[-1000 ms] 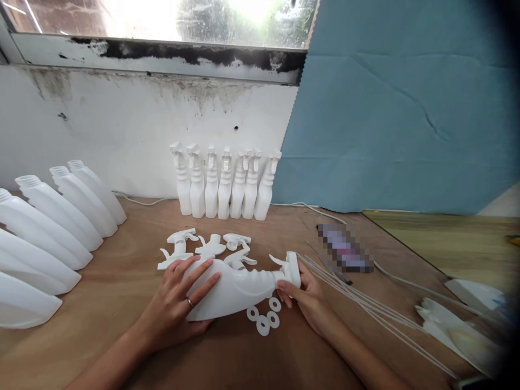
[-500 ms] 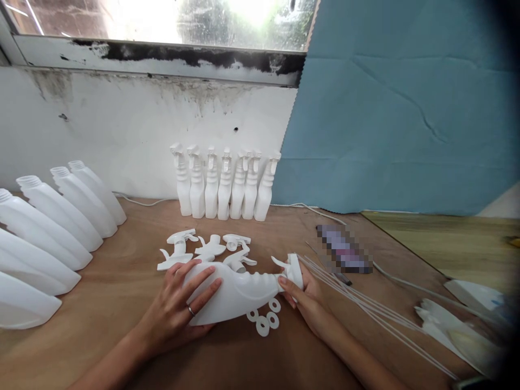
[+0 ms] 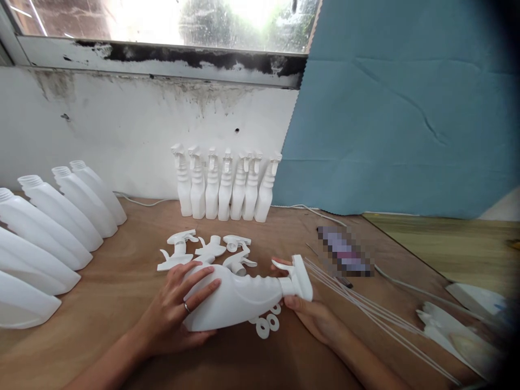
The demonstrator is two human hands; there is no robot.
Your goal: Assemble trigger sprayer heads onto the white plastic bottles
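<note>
A white spray bottle (image 3: 239, 298) lies on its side in front of me, its neck pointing right. My left hand (image 3: 179, 309) is wrapped round the bottle's body near the base, a ring on one finger. At the neck sits a white trigger sprayer (image 3: 299, 279), and my right hand (image 3: 312, 317) grips it with the thumb below and fingertips showing behind the trigger. Several loose trigger sprayers (image 3: 210, 247) lie just behind the bottle. Several white ring washers (image 3: 262, 328) rest on the table under the neck, partly hidden by the bottle.
Open-topped white bottles (image 3: 71, 203) stand in a row at left. Several bottles with sprayers (image 3: 225, 189) line the wall. Thin white tubes (image 3: 365, 306), a blurred-out flat object (image 3: 345, 251) and a plastic bag (image 3: 450, 330) lie at right. A cable (image 3: 406, 284) crosses there.
The sprayer on the neck has turned so its back faces more to the right. My right hand has shifted its grip, fingers now showing behind the trigger. The left hand stays on the bottle.
</note>
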